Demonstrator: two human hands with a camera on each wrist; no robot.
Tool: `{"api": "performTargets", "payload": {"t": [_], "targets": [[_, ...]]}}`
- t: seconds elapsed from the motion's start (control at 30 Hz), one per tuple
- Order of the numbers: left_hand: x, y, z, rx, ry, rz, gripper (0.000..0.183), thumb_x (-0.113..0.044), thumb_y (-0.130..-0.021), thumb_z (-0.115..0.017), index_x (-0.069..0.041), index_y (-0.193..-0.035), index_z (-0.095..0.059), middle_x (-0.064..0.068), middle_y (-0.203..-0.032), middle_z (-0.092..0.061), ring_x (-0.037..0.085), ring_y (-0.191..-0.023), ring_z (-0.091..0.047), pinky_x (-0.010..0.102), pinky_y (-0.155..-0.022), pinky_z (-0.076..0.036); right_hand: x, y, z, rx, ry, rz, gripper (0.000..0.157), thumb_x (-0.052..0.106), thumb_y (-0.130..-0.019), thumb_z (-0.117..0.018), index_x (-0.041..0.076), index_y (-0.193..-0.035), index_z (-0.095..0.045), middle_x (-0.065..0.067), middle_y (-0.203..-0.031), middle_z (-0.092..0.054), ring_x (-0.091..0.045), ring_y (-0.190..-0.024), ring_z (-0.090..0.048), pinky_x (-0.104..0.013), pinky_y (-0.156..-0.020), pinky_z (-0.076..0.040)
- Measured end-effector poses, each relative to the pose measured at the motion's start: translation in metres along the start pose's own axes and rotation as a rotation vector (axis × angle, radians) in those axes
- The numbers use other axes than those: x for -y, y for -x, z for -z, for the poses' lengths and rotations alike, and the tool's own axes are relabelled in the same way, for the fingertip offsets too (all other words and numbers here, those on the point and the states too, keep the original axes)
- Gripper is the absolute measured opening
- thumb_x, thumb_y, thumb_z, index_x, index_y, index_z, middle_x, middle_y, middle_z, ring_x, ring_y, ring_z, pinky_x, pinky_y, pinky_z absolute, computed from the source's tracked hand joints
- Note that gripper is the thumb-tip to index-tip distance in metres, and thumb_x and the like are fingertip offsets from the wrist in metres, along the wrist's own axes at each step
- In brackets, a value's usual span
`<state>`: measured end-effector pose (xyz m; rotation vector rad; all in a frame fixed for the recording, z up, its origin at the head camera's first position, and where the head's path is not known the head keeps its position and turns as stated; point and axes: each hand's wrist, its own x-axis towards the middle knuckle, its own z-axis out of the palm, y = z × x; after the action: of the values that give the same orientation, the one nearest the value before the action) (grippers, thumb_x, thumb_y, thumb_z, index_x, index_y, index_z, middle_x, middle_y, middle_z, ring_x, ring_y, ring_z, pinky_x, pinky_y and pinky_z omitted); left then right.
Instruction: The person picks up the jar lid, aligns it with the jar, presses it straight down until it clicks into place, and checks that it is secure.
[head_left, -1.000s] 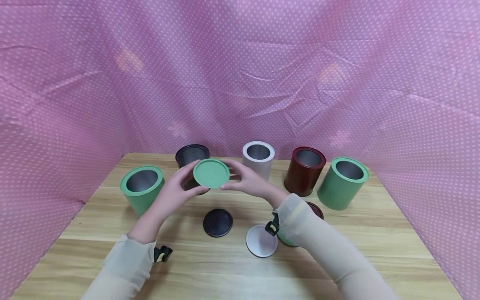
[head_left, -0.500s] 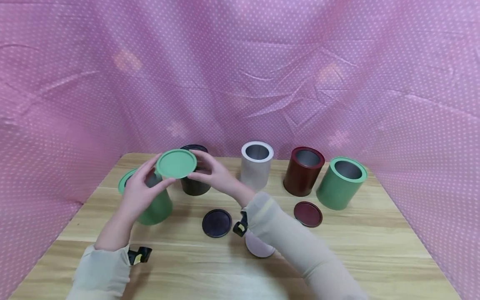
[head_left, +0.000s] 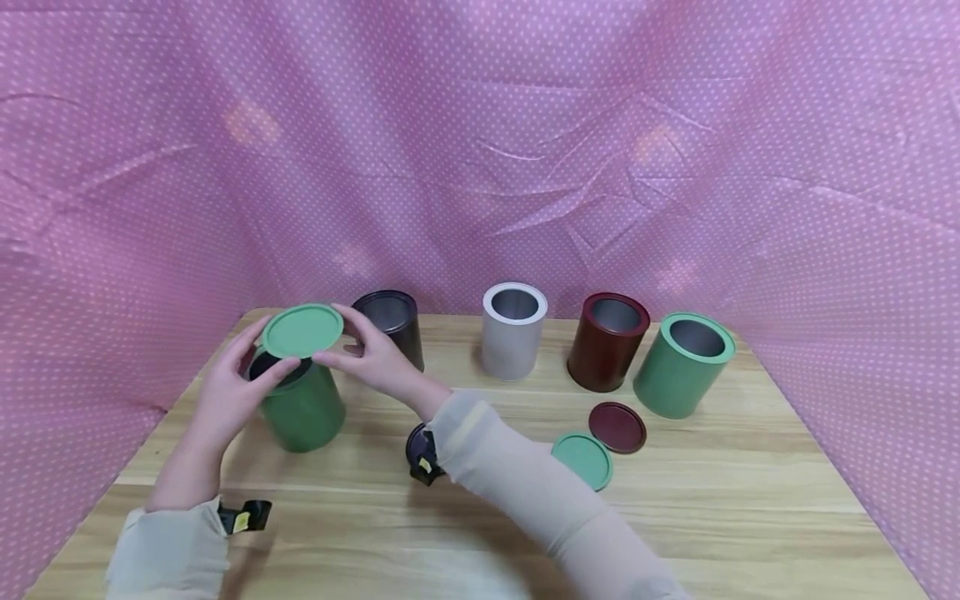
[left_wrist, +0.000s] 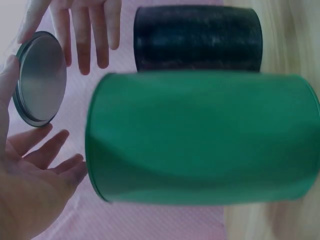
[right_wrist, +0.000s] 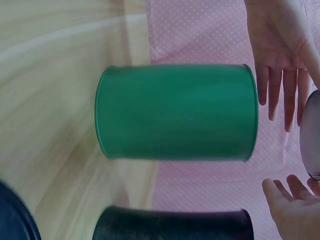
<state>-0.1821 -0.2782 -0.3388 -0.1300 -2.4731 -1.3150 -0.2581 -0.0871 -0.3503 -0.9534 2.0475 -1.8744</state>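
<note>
A green round lid [head_left: 303, 331] hangs level just above the mouth of the left green can [head_left: 307, 412]. My left hand [head_left: 228, 383] holds the lid's left edge between thumb and fingers, and my right hand [head_left: 375, 354] pinches its right edge. Seen from the left wrist, the lid's metallic underside [left_wrist: 42, 80] faces the open end of the green can [left_wrist: 200, 140], with a gap between them. Right of that can stands an open black can [head_left: 405, 333], partly behind my right hand.
A white can [head_left: 512, 346], a dark red can [head_left: 603, 358] and another green can [head_left: 678, 387] stand open along the back. Lying on the wooden table are a dark red lid [head_left: 617, 427], a second green lid [head_left: 583, 460] and a black lid [head_left: 414, 440], partly covered by my right wrist.
Both hands have carried the green lid leftward, from in front of the black can to above the left green can. My right forearm now covers the white lid.
</note>
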Motion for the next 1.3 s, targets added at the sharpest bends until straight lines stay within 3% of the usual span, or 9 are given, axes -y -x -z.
{"api": "performTargets", "payload": {"t": [0.3, 0.57, 0.67, 0.77, 0.8, 0.9, 1.0, 1.17, 1.3], "targets": [[0.023, 0.001, 0.014, -0.007, 0.012, 0.016, 0.069, -0.026, -0.095, -0.062, -0.008, -0.152, -0.028, 0.023, -0.158, -0.018, 0.042, -0.145, -0.015, 0.061, -0.116, -0.015, -0.002, -0.01, -0.019, -0.004, 0.109, -0.063, 0.071, 0.03, -0.091, -0.069, 0.021, -0.151, -0.032, 0.005, -0.149, -0.042, -0.006, -0.137, -0.038, -0.024, -0.11, -0.037], [0.042, 0.004, 0.018, 0.008, 0.062, 0.01, 0.067, -0.021, -0.097, -0.06, -0.005, -0.152, -0.026, 0.023, -0.159, -0.014, 0.034, -0.148, -0.011, 0.06, -0.117, -0.011, -0.01, -0.015, -0.028, 0.027, 0.104, -0.089, 0.063, 0.035, -0.091, -0.067, 0.031, -0.147, -0.038, 0.012, -0.148, -0.042, -0.018, -0.141, -0.036, -0.034, -0.109, -0.04], [0.051, 0.006, 0.017, 0.023, 0.062, -0.003, 0.066, -0.017, -0.097, -0.059, -0.004, -0.152, -0.025, 0.024, -0.158, -0.016, 0.023, -0.148, -0.017, 0.033, -0.121, -0.017, -0.013, -0.016, -0.03, 0.035, 0.137, -0.11, 0.065, 0.036, -0.091, -0.067, 0.027, -0.148, -0.037, 0.009, -0.148, -0.043, -0.017, -0.14, -0.037, -0.035, -0.108, -0.042], [0.058, 0.008, 0.016, 0.032, 0.048, -0.004, 0.067, -0.016, -0.097, -0.058, -0.005, -0.153, -0.023, 0.026, -0.156, -0.022, 0.008, -0.142, -0.027, 0.006, -0.108, -0.025, -0.015, -0.016, -0.033, 0.046, 0.176, -0.132, 0.068, 0.038, -0.09, -0.067, 0.025, -0.149, -0.036, 0.007, -0.147, -0.044, -0.012, -0.137, -0.039, -0.034, -0.106, -0.043], [0.06, 0.009, 0.015, 0.034, 0.037, -0.004, 0.067, -0.017, -0.098, -0.058, -0.006, -0.153, -0.023, 0.025, -0.156, -0.024, 0.002, -0.138, -0.03, 0.001, -0.102, -0.027, -0.017, -0.016, -0.033, 0.047, 0.186, -0.136, 0.068, 0.039, -0.09, -0.067, 0.025, -0.149, -0.036, 0.006, -0.147, -0.045, -0.011, -0.137, -0.04, -0.033, -0.106, -0.043], [0.064, 0.01, 0.016, 0.044, 0.03, 0.009, 0.067, -0.018, -0.098, -0.058, -0.006, -0.153, -0.023, 0.028, -0.153, -0.028, -0.004, -0.131, -0.034, 0.0, -0.098, -0.031, -0.019, -0.017, -0.036, 0.045, 0.216, -0.147, 0.069, 0.04, -0.09, -0.067, 0.024, -0.149, -0.036, 0.006, -0.146, -0.045, -0.01, -0.135, -0.041, -0.033, -0.106, -0.043], [0.066, 0.01, 0.017, 0.067, 0.015, 0.047, 0.068, -0.022, -0.099, -0.057, -0.007, -0.154, -0.02, 0.029, -0.153, -0.027, 0.005, -0.135, -0.036, -0.001, -0.094, -0.034, -0.021, -0.017, -0.037, 0.04, 0.238, -0.158, 0.069, 0.041, -0.089, -0.068, 0.024, -0.149, -0.036, 0.006, -0.146, -0.046, -0.01, -0.135, -0.041, -0.034, -0.106, -0.042], [0.065, 0.008, 0.018, 0.118, 0.025, 0.102, 0.071, -0.026, -0.099, -0.055, -0.009, -0.155, -0.014, 0.03, -0.154, -0.022, 0.045, -0.137, -0.031, -0.002, -0.086, -0.036, -0.023, -0.019, -0.038, 0.031, 0.251, -0.175, 0.072, 0.042, -0.089, -0.068, 0.023, -0.15, -0.036, 0.005, -0.148, -0.044, -0.014, -0.138, -0.039, -0.038, -0.11, -0.039], [0.067, 0.009, 0.018, 0.139, 0.023, 0.137, 0.073, -0.031, -0.099, -0.054, -0.01, -0.156, -0.012, 0.029, -0.156, -0.017, 0.052, -0.136, -0.028, -0.003, -0.084, -0.036, -0.026, -0.019, -0.038, 0.026, 0.262, -0.193, 0.069, 0.042, -0.088, -0.069, 0.024, -0.148, -0.039, 0.004, -0.148, -0.044, -0.018, -0.139, -0.039, -0.038, -0.11, -0.039]]}}
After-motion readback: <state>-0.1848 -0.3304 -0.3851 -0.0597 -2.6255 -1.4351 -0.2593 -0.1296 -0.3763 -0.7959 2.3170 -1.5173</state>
